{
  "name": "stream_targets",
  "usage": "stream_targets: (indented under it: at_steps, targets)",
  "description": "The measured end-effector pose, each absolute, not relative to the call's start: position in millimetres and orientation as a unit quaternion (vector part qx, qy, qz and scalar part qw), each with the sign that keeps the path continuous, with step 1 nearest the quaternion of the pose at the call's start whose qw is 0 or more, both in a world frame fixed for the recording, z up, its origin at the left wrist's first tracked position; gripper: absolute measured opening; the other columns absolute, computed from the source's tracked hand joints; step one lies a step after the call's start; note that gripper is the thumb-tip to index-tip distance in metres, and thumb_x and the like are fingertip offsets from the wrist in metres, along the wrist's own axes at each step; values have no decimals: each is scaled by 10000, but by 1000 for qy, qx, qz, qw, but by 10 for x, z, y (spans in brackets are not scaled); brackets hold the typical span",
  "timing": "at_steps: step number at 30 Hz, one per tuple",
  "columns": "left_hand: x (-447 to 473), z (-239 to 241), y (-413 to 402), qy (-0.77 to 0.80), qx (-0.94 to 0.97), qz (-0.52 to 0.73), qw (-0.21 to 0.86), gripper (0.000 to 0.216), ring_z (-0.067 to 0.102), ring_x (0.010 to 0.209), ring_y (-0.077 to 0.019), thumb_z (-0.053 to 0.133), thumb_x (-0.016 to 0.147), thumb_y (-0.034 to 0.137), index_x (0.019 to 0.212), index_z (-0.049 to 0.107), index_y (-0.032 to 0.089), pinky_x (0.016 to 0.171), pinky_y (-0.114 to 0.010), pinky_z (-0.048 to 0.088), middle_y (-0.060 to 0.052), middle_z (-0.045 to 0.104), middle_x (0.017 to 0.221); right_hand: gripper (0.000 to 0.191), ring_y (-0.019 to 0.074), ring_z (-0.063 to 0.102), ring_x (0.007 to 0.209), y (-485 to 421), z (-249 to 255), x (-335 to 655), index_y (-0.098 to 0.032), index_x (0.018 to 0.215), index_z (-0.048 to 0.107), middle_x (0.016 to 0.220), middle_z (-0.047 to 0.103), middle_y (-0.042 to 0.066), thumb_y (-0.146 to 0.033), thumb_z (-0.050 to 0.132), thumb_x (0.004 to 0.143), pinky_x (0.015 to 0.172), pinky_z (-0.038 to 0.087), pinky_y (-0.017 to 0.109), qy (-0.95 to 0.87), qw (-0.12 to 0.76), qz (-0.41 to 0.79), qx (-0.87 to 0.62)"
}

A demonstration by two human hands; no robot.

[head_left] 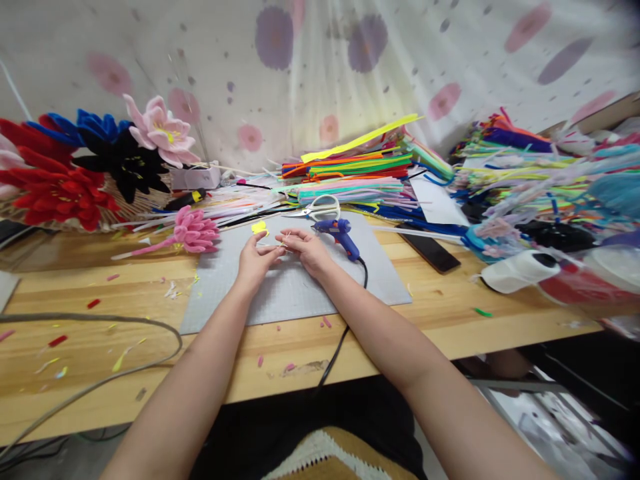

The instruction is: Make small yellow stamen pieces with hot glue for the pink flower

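Now, right hand (309,252): pinching thin pale strands (283,243) above the grey cutting mat (290,293).
Left hand (255,261): fingertips close alongside, grip unclear.
Strands' long axis: roughly crosswise, between hands; pointing end unclear.

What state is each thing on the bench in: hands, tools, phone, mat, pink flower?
Left hand: fingers bent, grip unclear
Right hand: fingers curled, grip unclear
Thin pale piece: at the fingertips
Scissors: lying down, blade opening unclear
Glue gun: on its side, corded, power unclear
Phone: flat, screen dark
Mat: flat
Pink flower: lying down
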State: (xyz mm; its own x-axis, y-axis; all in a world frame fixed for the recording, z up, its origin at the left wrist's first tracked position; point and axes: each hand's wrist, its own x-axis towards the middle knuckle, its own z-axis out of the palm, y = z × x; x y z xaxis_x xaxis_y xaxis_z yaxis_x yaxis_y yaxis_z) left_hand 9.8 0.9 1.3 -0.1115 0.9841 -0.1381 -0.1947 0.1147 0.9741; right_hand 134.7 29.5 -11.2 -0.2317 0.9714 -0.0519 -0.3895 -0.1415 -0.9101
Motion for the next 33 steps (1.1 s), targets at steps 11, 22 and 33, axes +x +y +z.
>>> stream_targets:
  at_steps: [11, 22, 33]
  targets:
    - [70, 15, 26, 485, 390, 584, 521, 665, 646, 659, -152, 751, 526, 203, 1116, 447, 157, 591, -273, 524, -4, 660, 688, 271, 113, 639, 766, 300, -143, 1352, -190, 888, 614, 865, 709, 21, -230, 688, 630, 806, 490, 299, -436, 504, 663, -341]
    - [86, 80, 0, 519, 351, 581, 520, 657, 665, 703, -180, 742, 565, 167, 1150, 446, 131, 623, -293, 522, -46, 669, 716, 250, 134, 640, 810, 302, -161, 1339, -189, 867, 609, 902, 701, 40, -304, 671, 654, 697, 492, 267, -503, 506, 570, -409]
    - [41, 24, 38, 544, 355, 606, 459, 602, 653, 661, -153, 713, 593, 159, 1108, 402, 172, 636, -294, 514, -9, 656, 721, 398, 158, 606, 991, 137, -48, 1330, -255, 1099, 554, 1043, 663, 17, -136, 506, 723, 672, 474, 250, -674, 495, 379, -396]
